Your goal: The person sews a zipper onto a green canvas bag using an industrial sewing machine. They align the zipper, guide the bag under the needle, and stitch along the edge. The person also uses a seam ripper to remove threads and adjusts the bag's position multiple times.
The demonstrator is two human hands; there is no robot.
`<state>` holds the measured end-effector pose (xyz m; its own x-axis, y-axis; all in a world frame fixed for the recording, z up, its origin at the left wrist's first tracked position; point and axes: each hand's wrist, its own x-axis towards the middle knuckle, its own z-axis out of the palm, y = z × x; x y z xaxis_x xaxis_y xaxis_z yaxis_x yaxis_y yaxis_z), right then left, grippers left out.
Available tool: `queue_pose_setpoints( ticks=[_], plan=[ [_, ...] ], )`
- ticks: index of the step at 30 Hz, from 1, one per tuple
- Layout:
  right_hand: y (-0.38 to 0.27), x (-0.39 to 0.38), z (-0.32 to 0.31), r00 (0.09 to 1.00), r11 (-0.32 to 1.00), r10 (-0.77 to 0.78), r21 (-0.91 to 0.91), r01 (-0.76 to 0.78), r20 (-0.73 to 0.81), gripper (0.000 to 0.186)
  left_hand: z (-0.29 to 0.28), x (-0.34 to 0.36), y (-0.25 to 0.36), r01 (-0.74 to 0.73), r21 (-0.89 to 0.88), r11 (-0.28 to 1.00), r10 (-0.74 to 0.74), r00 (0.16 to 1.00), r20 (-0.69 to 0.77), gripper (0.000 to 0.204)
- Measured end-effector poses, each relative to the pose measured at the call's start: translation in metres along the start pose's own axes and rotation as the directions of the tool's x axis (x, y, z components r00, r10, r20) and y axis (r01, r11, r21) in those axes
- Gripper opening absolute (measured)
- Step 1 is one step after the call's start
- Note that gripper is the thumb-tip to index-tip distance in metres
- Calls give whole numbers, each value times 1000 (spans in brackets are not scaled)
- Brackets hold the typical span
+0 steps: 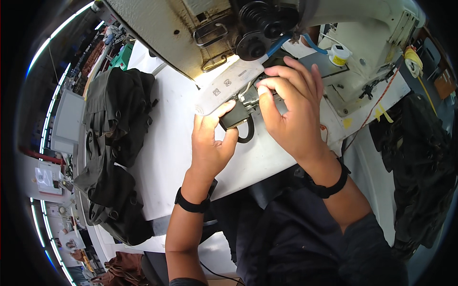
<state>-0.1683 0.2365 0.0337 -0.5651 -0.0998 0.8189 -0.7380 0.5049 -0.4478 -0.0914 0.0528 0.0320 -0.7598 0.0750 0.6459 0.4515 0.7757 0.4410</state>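
Observation:
My left hand (pixel 212 136) grips a small dark green piece (pixel 236 114) between thumb and fingers at the sewing machine's needle area. A row of brass-coloured teeth, like a zip's, runs along its near edge. From that piece a black strap (pixel 250 131) curves out in a loop over the white table. Beside the needle and metal presser foot (pixel 247 94), my right hand (pixel 296 105) has its fingers bent, thumb close to the fingertips; what they hold, if anything, is hidden. A pale guard (pixel 229 88) on the machine partly covers the left fingertips.
The sewing machine's head (pixel 162 28) hangs over the work, with black pulleys (pixel 260 28) and a blue tube (pixel 279 45). Dark green bags (pixel 119 114) are heaped at the table's left. More dark cloth (pixel 420 167) hangs at the right, near a white-and-yellow round container (pixel 338 55).

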Motion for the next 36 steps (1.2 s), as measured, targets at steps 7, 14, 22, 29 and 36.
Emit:
queue_pose_setpoints(
  ticks=[7,14,22,29,36],
  plan=[
    [-4,4,-1,999,966,44,256,-47,17,11,10,-11,-13,59,-169,984,-73,994,-78,47],
    [-4,23,11,967,774,220,581,-252,126,13,8,-1,23,-106,315,943,142,985,-96,36],
    [0,7,31,997,981,28,192,-14,-67,18,12,-9,2,106,-214,971,-141,978,-156,25],
    [0,2,14,997,992,-33,117,41,-64,12,12,-7,4,175,-400,899,-238,965,-112,30],
    [-21,-34,-14,665,225,358,631,-743,656,25,0,-12,1,-51,-15,999,50,996,-71,40]
  ],
)
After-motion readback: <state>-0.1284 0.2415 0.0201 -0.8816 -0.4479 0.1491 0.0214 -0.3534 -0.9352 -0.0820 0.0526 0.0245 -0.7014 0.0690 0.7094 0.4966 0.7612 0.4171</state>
